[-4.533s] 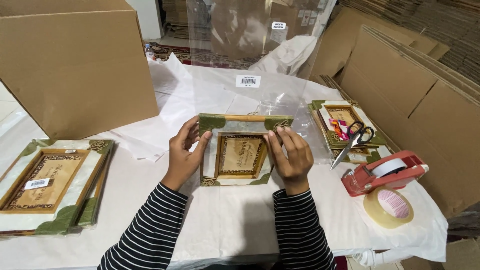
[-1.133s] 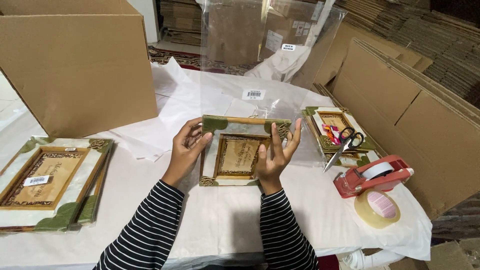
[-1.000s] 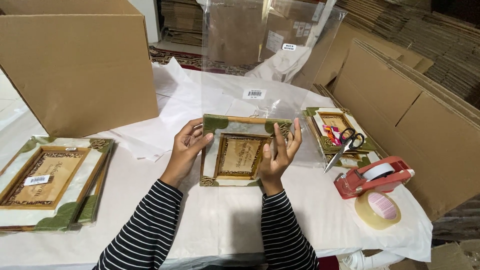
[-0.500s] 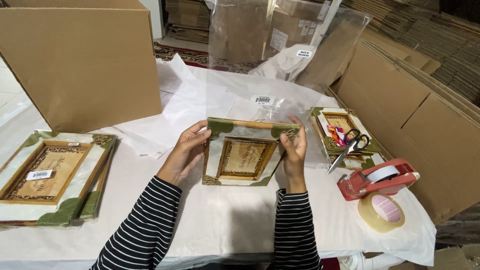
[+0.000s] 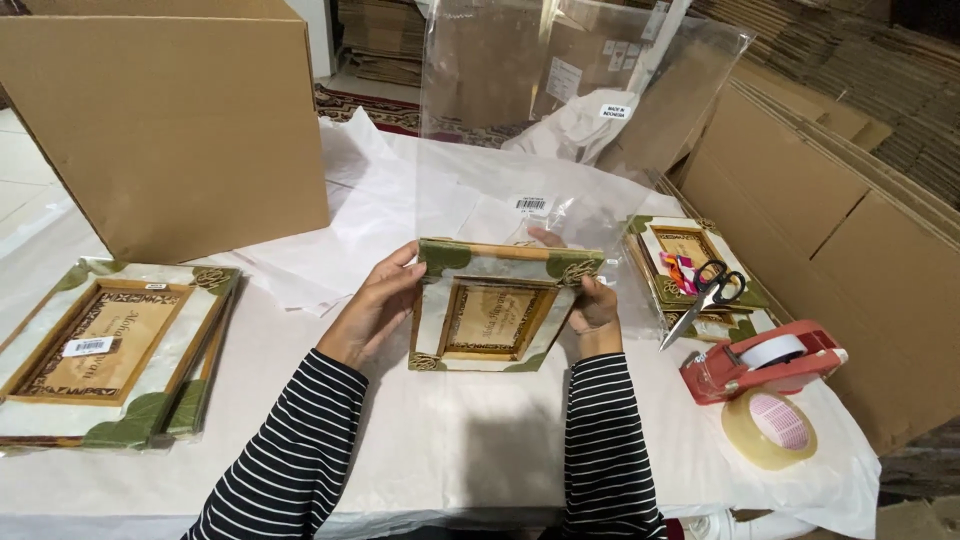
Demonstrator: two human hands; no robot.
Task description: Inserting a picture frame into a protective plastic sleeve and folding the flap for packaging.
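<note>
On the white-covered table (image 5: 470, 460), a big cardboard box (image 5: 165, 120) stands open-side up at the back left, out of the work zone but in reach. Flattened cartons (image 5: 850, 200) lean along the right, stored flat. A clear plastic bag (image 5: 560, 110) rises upright in the middle, mouth down at the frame (image 5: 495, 310); looks like its lower edge sits around the frame's top, though the film is too clear to be sure. The frame is centre table, tilted up toward the camera, bottom edge on the cloth. Left hand (image 5: 375, 310) clasps its left edge, fingers curled over the top corner. Right hand (image 5: 592, 300) grips the right edge, fingers behind, thumb in front, so both sides are steadied. A stack of frames (image 5: 110, 350) lies flat at left; another stack (image 5: 690, 270) at right with scissors (image 5: 705, 295) resting on it. Red tape dispenser (image 5: 765, 358) and a loose tape roll (image 5: 768, 428) sit near the right edge, handy to the right hand.
</note>
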